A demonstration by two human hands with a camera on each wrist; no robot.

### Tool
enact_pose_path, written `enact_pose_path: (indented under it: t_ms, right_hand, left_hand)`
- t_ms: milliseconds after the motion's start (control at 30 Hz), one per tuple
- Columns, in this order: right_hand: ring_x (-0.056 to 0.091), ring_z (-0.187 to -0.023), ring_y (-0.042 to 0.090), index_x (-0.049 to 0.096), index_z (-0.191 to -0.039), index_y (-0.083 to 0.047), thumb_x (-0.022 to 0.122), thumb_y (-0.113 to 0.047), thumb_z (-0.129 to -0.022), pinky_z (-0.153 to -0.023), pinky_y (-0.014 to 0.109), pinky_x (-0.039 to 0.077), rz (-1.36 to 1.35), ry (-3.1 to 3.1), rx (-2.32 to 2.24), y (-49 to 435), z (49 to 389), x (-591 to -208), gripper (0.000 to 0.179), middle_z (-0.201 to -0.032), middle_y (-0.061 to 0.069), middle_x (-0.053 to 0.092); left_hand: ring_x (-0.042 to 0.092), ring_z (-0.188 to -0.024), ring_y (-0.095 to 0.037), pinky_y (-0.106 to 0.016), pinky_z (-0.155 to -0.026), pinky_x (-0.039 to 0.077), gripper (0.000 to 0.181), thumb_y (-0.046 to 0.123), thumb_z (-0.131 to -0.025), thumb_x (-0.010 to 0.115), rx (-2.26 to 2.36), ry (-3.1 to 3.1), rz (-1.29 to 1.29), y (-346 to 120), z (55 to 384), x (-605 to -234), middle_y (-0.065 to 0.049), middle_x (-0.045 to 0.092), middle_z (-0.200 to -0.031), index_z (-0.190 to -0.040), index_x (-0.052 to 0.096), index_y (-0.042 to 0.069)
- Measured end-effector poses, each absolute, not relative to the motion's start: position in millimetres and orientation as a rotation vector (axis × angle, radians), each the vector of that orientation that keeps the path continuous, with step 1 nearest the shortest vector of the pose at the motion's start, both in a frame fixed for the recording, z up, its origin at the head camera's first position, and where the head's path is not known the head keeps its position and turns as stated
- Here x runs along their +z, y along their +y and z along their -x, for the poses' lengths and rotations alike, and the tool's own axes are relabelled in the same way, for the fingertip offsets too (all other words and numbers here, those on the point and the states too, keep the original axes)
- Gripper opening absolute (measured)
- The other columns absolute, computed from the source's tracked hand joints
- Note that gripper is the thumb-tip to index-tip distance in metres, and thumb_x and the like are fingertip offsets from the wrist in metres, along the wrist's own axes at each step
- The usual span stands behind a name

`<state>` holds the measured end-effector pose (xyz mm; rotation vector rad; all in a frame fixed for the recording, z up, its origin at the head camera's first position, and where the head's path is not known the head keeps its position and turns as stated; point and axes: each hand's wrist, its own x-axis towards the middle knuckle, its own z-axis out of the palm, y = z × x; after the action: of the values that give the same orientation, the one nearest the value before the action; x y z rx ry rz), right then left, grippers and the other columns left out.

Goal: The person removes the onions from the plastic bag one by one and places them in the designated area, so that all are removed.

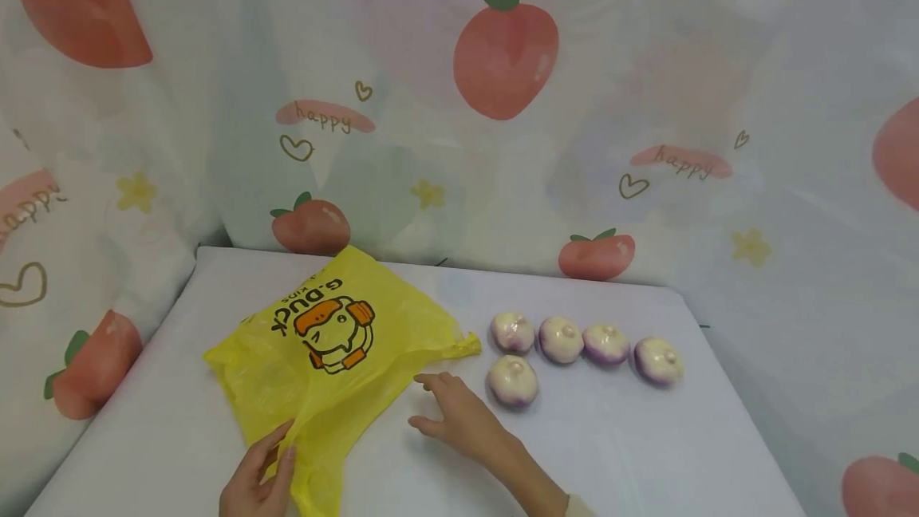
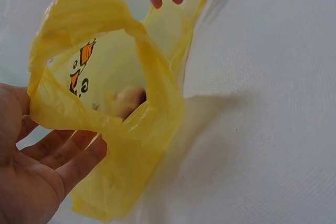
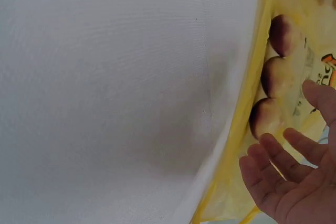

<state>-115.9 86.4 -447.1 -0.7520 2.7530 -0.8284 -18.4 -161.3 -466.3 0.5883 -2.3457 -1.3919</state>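
Observation:
A yellow plastic bag (image 1: 409, 313) with a cartoon duck print lies on the table, its mouth held partly open toward the person. My left hand (image 1: 260, 475) holds the bag's rim between thumb and fingers. Inside the mouth, the left wrist view shows a round bulb (image 2: 130, 102). Through the bag's thin side, the right wrist view shows a few cream-and-purple bulbs (image 3: 276, 77) in a line. My right hand (image 1: 463, 420) hovers beside the bag's right edge, holding nothing, its fingers loosely bent. Closest to it sits a glossy garlic-like bulb (image 1: 513, 381) on the table.
More such bulbs form a row at the right, among them one by the bag's handle (image 1: 512, 332) and one farthest right (image 1: 658, 361). A white table (image 1: 610, 453) carries everything. Cloth with fruit prints (image 1: 502, 182) hangs behind and at both sides.

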Motion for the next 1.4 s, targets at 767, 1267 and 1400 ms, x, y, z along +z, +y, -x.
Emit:
enact_pose_path:
  t_ms: [767,1267,1400]
  right_hand:
    - [0.053,-0.101,0.014,0.056,-0.128,-0.008,0.066,-0.036,-0.088,-0.087,0.028,0.047,0.783,2.711,-0.848,74,120,-454,0.05,-0.112,0.004,0.058]
    - [0.042,-0.112,0.022,0.055,-0.127,-0.005,0.07,-0.031,-0.086,-0.093,0.032,0.044,0.753,2.719,-0.833,36,124,-473,0.051,-0.119,0.008,0.05]
    - [0.039,-0.117,0.023,0.051,-0.13,-0.006,0.07,-0.032,-0.086,-0.097,0.035,0.041,0.797,2.739,-0.796,31,125,-472,0.055,-0.126,0.01,0.045]
  left_hand:
    - [0.054,-0.089,0.006,-0.022,-0.067,0.054,0.023,0.002,-0.09,0.063,-1.412,-2.335,-0.612,-159,20,-467,-0.013,0.065,-0.104,-0.112,0.068,0.003]
    - [0.052,-0.085,0.008,-0.029,-0.062,0.056,0.027,-0.008,-0.087,0.061,-1.469,-2.273,-0.584,-158,15,-469,-0.015,0.063,-0.103,-0.113,0.065,-0.002]
    - [0.05,-0.082,0.013,-0.026,-0.06,0.055,0.027,-0.009,-0.087,0.061,-1.464,-2.264,-0.562,-159,17,-466,-0.015,0.063,-0.103,-0.112,0.066,-0.002]
